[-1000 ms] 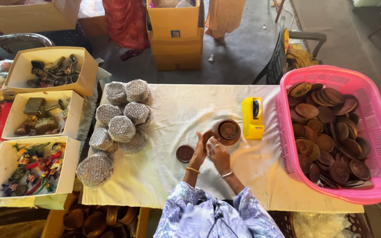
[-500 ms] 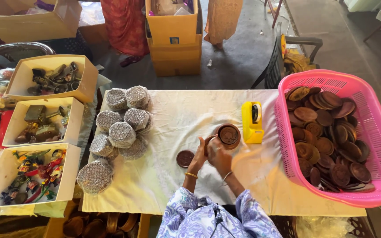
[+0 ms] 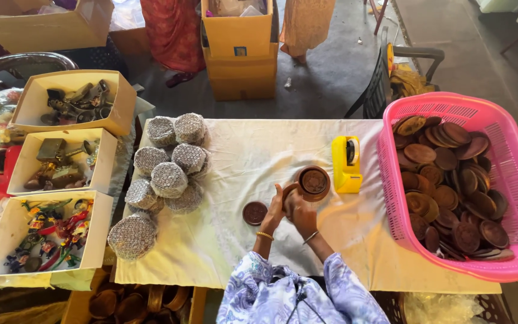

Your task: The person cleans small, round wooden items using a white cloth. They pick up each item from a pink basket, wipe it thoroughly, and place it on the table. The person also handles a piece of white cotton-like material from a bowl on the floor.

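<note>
Both hands (image 3: pixel 289 207) grip brown bowls (image 3: pixel 311 182) mid-cloth, beside tape dispenser (image 3: pixel 346 164).

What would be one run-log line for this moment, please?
left hand: on stack of round brown wooden dishes | right hand: holding same stack | beside: small round brown disc, yellow tape dispenser | surface: white cloth

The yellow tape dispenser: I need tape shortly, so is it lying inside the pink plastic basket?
No, the yellow tape dispenser stands on the white cloth, just left of the pink plastic basket of brown discs.
</note>
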